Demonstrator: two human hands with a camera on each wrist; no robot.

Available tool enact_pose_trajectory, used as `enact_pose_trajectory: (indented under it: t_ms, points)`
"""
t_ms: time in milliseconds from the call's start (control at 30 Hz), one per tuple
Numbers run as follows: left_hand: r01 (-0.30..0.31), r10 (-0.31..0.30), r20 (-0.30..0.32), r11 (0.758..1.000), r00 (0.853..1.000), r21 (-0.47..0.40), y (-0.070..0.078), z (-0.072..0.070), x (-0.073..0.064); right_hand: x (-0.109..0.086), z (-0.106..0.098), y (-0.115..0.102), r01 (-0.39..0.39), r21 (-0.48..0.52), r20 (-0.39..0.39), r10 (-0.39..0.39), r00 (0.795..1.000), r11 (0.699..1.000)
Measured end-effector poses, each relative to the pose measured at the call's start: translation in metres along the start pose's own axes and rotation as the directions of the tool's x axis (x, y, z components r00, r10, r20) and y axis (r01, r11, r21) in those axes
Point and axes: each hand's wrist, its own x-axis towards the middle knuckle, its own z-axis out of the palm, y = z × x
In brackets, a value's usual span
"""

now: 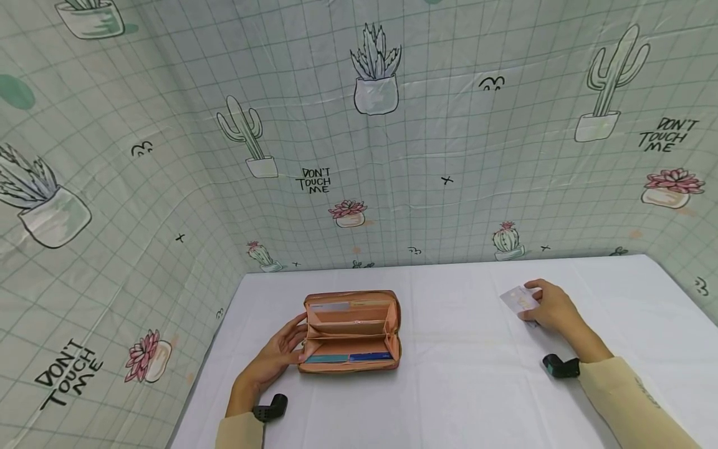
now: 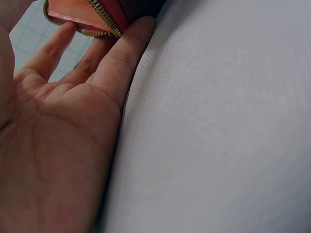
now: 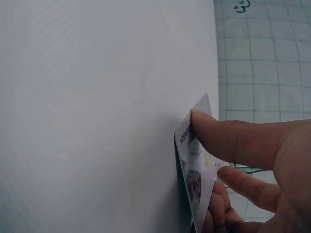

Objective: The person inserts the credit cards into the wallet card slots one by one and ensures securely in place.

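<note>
An orange-brown zip wallet (image 1: 351, 368) stands spread open on the white table, its pleated compartments facing up. Cards show in both halves, including a teal card (image 1: 327, 358) and a blue card (image 1: 370, 357) along the near side. My left hand (image 1: 275, 350) holds the wallet by its left edge. In the left wrist view its fingers (image 2: 116, 63) reach the brass-coloured zip. Far to the right, my right hand (image 1: 552, 307) pinches a pale grey card (image 1: 517, 299) between thumb and fingers. Printed digits and a dark picture show on this card (image 3: 192, 165), tilted just over the table; whether a second lies behind it I cannot tell.
White cloth covers the table (image 1: 449, 386). Behind and at both sides hangs a pale green gridded curtain (image 1: 426, 137) printed with potted cacti and lettering. Each wrist wears a black camera, one at the left wrist (image 1: 271, 408) and one at the right wrist (image 1: 561, 366).
</note>
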Motion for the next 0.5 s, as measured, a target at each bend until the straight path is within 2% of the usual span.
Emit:
enact_pose_trajectory:
  t_ms: [233, 500]
  points:
    - [0.003, -0.003, 0.005, 1.0, 1.0, -0.005, 0.0, 0.0, 0.001, -0.002, 0.0, -0.002, 0.052, -0.022, -0.039, -0.053, 0.998, 0.998]
    - [-0.003, 0.003, 0.003, 1.0, 1.0, -0.003, 0.0, 0.0, 0.001, -0.011, 0.002, -0.02, 0.183, 0.058, -0.091, -0.177, 0.98, 0.981]
